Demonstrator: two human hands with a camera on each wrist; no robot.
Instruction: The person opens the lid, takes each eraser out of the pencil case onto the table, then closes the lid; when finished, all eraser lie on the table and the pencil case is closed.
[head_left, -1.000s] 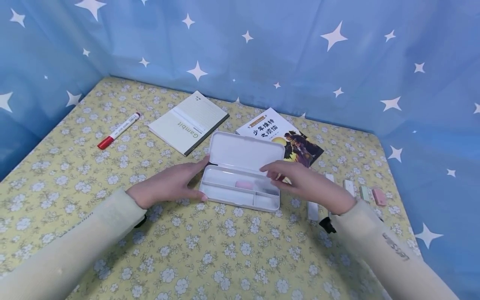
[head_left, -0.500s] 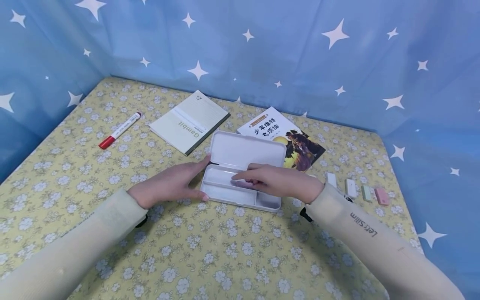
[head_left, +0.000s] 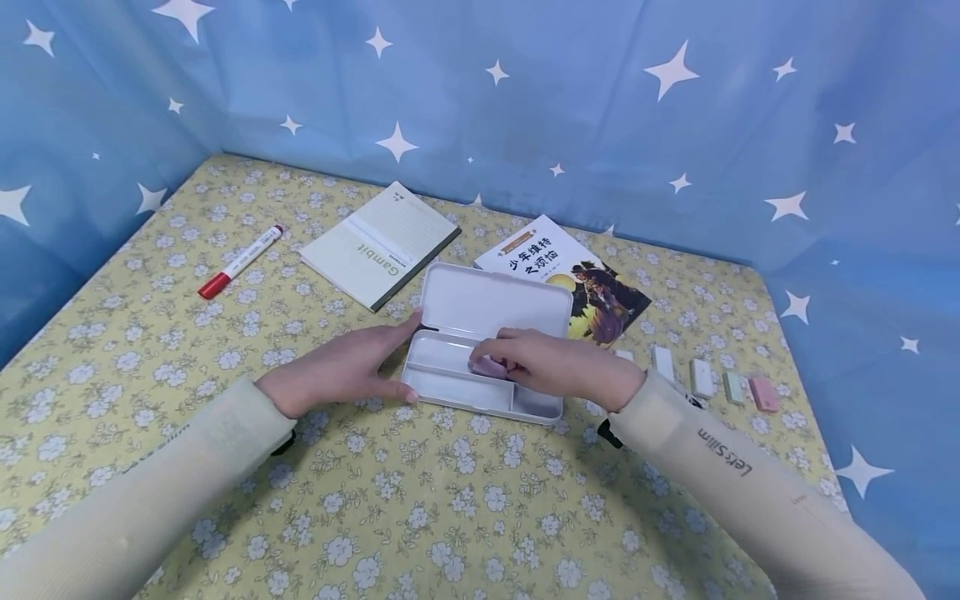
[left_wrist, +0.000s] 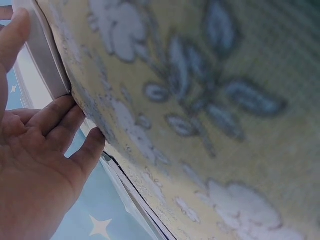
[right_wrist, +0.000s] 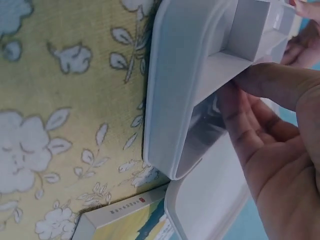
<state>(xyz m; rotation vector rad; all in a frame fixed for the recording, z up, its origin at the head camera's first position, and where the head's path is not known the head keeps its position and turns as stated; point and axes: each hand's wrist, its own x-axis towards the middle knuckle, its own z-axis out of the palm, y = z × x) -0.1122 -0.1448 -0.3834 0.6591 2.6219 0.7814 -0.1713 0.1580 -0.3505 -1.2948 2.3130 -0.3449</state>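
Note:
A white pencil case [head_left: 495, 302] lies with its lid folded back in the middle of the table, its tray split into compartments. My left hand [head_left: 341, 367] holds the case's left end, thumb at the near corner and fingers at the back. In the left wrist view those fingers [left_wrist: 60, 120] rest against the case's end. My right hand [head_left: 551, 362] reaches into the back compartment and pinches a pink eraser [head_left: 489, 367] between thumb and fingers. The right wrist view shows the fingers inside the compartment; there the eraser is hidden behind them.
A Gambit notebook [head_left: 378, 246] lies behind the case, and a book with a picture cover [head_left: 607, 300] lies at its back right. A red-capped marker [head_left: 240, 262] is far left. White erasers [head_left: 702, 377], a green eraser [head_left: 732, 387] and another pink eraser [head_left: 763, 393] line the right side.
My right hand has moved left from the case's right side into the back compartment and now pinches the pink eraser. The left hand stays on the case's end.

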